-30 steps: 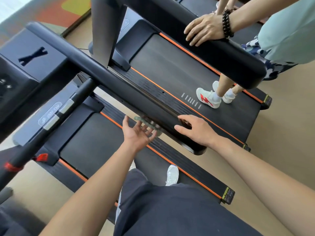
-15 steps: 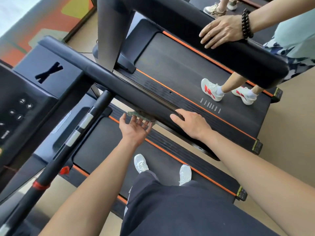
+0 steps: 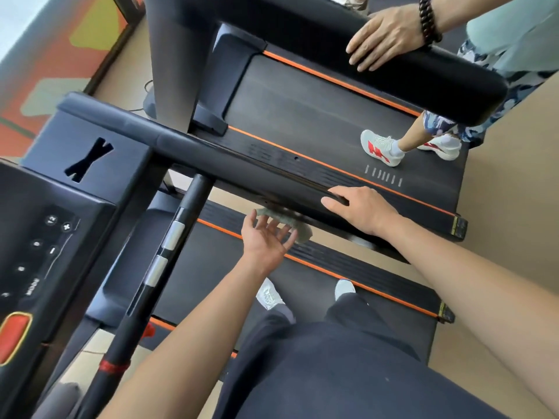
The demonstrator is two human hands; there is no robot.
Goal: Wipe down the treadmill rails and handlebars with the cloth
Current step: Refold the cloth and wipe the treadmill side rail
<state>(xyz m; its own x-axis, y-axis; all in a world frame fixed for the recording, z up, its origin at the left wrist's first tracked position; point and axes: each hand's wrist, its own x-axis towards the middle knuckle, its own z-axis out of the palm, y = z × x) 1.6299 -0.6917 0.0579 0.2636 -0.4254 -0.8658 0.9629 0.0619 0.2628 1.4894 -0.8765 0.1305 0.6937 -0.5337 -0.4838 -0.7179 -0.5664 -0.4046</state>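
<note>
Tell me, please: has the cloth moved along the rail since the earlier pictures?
Yes. The cloth, pressed under the rail by the left hand, has slid up the rail toward the console, nearer to the slanted handlebar.

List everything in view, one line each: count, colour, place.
padded treadmill handrail: one, black, diagonal across the middle
small rumpled cloth: one, grey-green, against the handrail's underside
slim handlebar with silver plates: one, black, left of the handrail
console panel with buttons: one, black, far left
oval button: one, red, low on the console
treadmill belts: two, black, orange-edged, near and far
neighbouring handrail: one, black, top right
another person's hand: one, on the neighbouring handrail
bead bracelet: one, dark, that wrist
red-marked trainers: two, white, far belt
plain shoes: two, white, near belt
left hand: palm up, fingers pressing the cloth
right hand: rests on the handrail
</note>
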